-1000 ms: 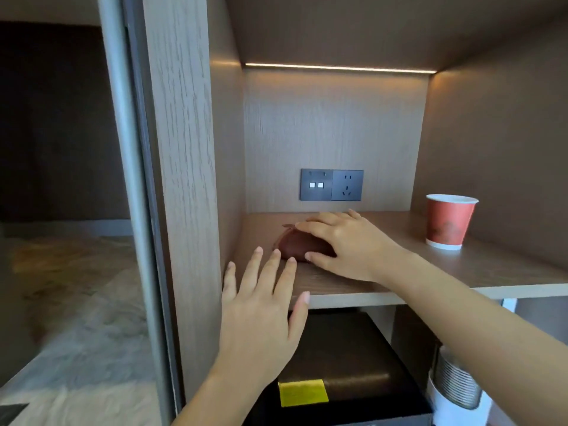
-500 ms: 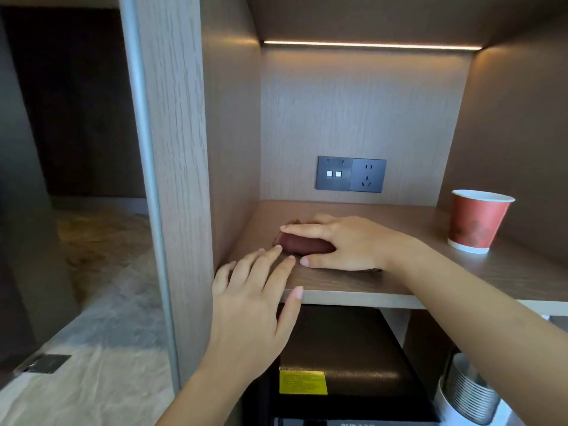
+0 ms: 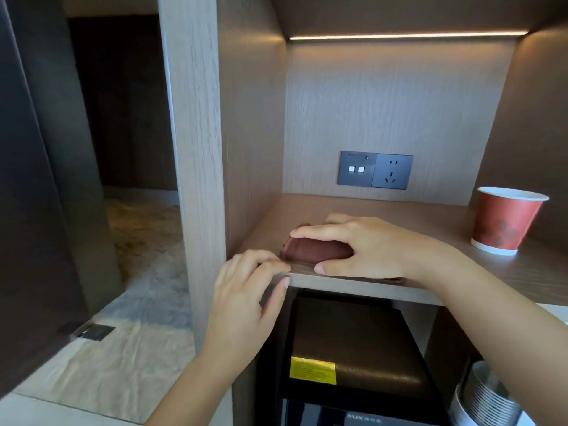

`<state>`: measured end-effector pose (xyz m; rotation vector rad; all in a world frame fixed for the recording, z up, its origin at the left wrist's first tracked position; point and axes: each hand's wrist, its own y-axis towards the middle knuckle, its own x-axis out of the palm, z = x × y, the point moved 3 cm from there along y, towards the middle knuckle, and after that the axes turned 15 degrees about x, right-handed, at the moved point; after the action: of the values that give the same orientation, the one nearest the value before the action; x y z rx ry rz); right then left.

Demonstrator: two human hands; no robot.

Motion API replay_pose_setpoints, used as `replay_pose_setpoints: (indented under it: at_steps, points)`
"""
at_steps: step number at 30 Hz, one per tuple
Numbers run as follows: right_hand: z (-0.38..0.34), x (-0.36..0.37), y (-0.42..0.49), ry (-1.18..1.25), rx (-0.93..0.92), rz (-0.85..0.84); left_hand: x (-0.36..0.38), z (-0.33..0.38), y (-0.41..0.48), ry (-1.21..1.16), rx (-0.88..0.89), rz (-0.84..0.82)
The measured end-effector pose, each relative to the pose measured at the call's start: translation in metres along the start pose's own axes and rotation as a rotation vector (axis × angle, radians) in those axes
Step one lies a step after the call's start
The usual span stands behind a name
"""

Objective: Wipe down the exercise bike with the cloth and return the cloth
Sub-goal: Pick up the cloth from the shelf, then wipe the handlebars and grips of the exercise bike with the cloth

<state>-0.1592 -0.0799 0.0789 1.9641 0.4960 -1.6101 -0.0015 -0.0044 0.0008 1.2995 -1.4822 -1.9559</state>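
Light-brown wooden shelf [image 3: 384, 210] inside lit niche. Thin warm light strip [image 3: 405, 36] along ceiling at back. Dark grey socket plate [image 3: 375, 170] on back wall, just above shelf. Red paper cup with white rim [image 3: 507, 221] upright on shelf, far right. Black box [image 3: 353, 339] under shelf, yellow rectangular sticker [image 3: 312, 370] on its top near front. Ribbed metal cylinder [image 3: 488, 398] bottom right, partly cut off. Pale wood-grain upright panel [image 3: 196, 149] left of niche. Beige mottled floor [image 3: 138, 235] beyond, small metal floor plate [image 3: 93, 332] set in it.
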Motion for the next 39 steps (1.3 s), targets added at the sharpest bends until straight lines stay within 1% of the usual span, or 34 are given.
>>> replay_pose_setpoints:
  at_steps: [6, 11, 15, 19, 23, 29, 33, 37, 39]
  points:
    - [-0.009, 0.001, -0.007, 0.006, -0.060, 0.072, -0.012, 0.015, -0.007, 0.056, -0.108, -0.008]
    - [-0.013, 0.002, -0.006, -0.048, -0.122, 0.064, -0.035, 0.031, -0.025, 0.183, -0.221, 0.017]
    - [-0.020, 0.002, -0.011, -0.106, -0.166, 0.121, -0.056, 0.047, -0.037, 0.322, -0.222, -0.020]
    - [-0.048, 0.010, -0.023, -0.051, -0.276, 0.149, -0.083, 0.061, -0.054, 0.476, -0.184, -0.097]
    - [-0.102, 0.033, -0.036, 0.127, -0.419, 0.040, -0.125, 0.075, -0.077, 0.622, -0.227, -0.142]
    - [-0.200, 0.063, -0.066, 0.437, -0.529, -0.024, -0.220, 0.104, -0.129, 0.837, -0.349, -0.176]
    - [-0.294, 0.078, -0.107, 0.578, -0.652, -0.060, -0.300, 0.136, -0.177, 0.986, -0.453, -0.211]
    - [-0.405, 0.097, -0.164, 0.633, -0.804, -0.171, -0.392, 0.181, -0.232, 1.148, -0.597, -0.286]
    - [-0.459, 0.104, -0.198, 0.682, -0.870, -0.215, -0.439, 0.209, -0.261, 1.214, -0.660, -0.292]
